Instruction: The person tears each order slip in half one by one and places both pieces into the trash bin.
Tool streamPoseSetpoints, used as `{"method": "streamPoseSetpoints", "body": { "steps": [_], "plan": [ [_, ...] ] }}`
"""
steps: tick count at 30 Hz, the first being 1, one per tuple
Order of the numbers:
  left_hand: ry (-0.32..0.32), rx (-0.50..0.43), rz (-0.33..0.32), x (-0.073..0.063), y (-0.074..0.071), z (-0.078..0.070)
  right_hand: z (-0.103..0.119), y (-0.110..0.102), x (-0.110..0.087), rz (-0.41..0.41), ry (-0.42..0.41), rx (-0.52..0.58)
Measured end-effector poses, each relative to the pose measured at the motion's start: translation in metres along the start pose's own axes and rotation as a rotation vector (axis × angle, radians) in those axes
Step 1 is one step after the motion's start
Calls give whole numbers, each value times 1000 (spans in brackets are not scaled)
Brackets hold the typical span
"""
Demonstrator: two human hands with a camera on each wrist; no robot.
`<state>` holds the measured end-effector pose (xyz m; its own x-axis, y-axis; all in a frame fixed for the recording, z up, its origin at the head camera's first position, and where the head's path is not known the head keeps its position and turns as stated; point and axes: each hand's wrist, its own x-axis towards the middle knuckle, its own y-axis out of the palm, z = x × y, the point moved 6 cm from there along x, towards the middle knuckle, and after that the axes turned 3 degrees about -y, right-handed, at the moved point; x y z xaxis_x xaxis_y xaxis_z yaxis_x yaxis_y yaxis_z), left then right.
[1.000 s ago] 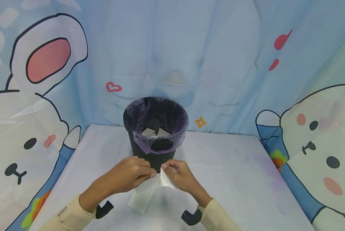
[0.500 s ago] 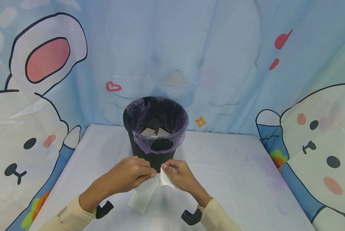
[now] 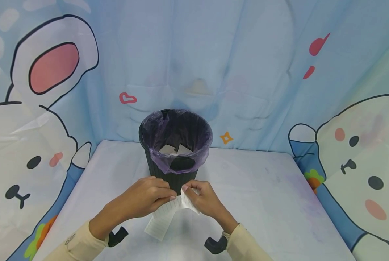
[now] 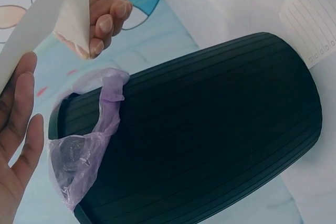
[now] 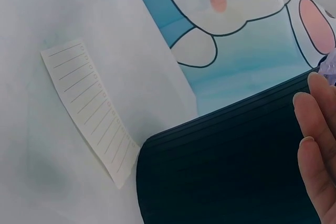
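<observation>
Lined white paper (image 3: 167, 207) is pinched between both hands just in front of a dark bin (image 3: 173, 181). My left hand (image 3: 149, 195) holds its left part by thumb and fingers. The right part, bent upward, is pinched by my right hand (image 3: 201, 199). In the left wrist view the paper by the left hand (image 4: 18, 135) overlaps the piece in the right hand (image 4: 105, 17); I cannot tell whether they are still joined. A lined paper strip (image 5: 94, 111) lies on the table beside the bin's base, partly below the held paper in the head view.
A purple plastic liner (image 3: 199, 159) folds over the bin's rim. Several paper scraps (image 3: 167, 149) lie inside it. The bin stands on a white-covered table (image 3: 253, 195), near a blue cartoon curtain (image 3: 246, 72) at the back.
</observation>
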<state>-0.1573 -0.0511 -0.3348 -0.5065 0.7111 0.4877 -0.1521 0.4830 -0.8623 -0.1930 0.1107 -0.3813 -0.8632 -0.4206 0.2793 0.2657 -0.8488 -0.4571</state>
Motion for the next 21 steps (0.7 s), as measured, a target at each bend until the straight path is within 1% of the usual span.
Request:
{"method": "streamPoseSetpoints", "body": {
  "steps": [5, 13, 21],
  "plan": [
    [8, 0, -7, 0, -1, 0, 0, 0, 0, -5, 15, -14],
    [2, -6, -3, 0, -1, 0, -1, 0, 1, -11, 20, -24],
    [41, 1, -43, -1, -2, -1, -5, 2, 1, -8, 12, -16]
  ]
}}
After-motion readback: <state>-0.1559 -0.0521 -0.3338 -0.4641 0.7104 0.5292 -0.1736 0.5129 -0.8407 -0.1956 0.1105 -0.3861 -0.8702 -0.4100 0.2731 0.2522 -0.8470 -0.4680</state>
